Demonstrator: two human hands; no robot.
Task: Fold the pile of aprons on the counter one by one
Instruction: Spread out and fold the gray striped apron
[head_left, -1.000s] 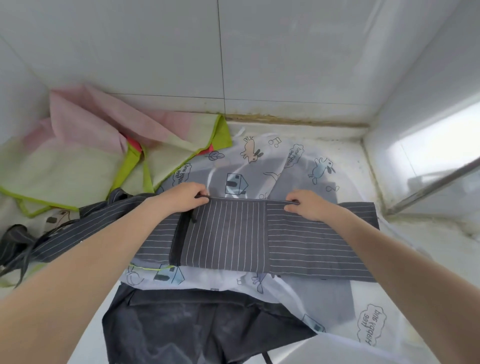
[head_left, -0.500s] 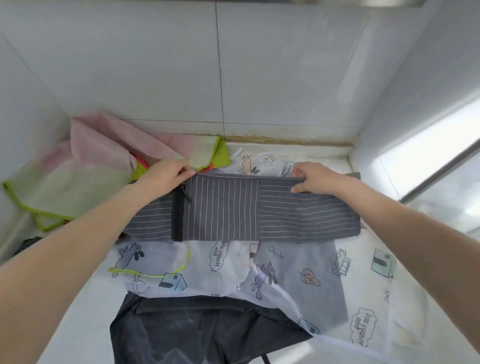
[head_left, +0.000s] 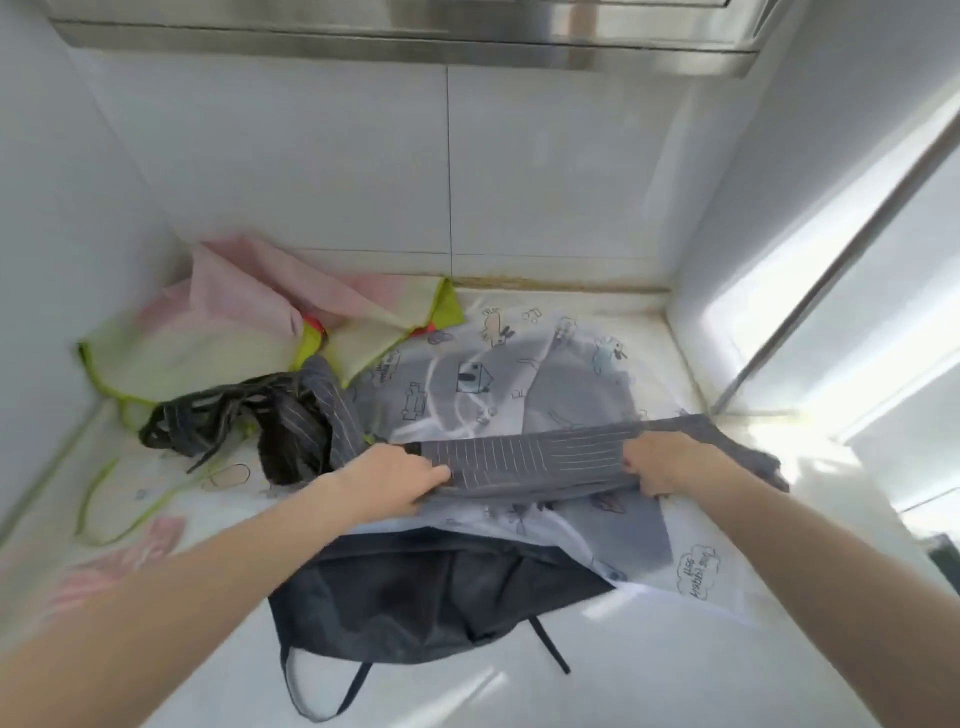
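Both hands grip the striped apron (head_left: 524, 457): left hand (head_left: 387, 480) pinches its left end, right hand (head_left: 662, 465) its right end, fingers curled round the cloth. It spans between them as a narrow band, lifted just off the printed apron (head_left: 467, 379) on the tabletop (head_left: 649, 670). Straps (head_left: 208, 415) trail beyond the left hand. I'd keep even tension, match the edges before laying it down, and tuck the straps in so they don't drag the dark apron (head_left: 415, 597) below the wrists.

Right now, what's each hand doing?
Left hand: grips the grey striped apron.
Right hand: grips the same apron's other end.
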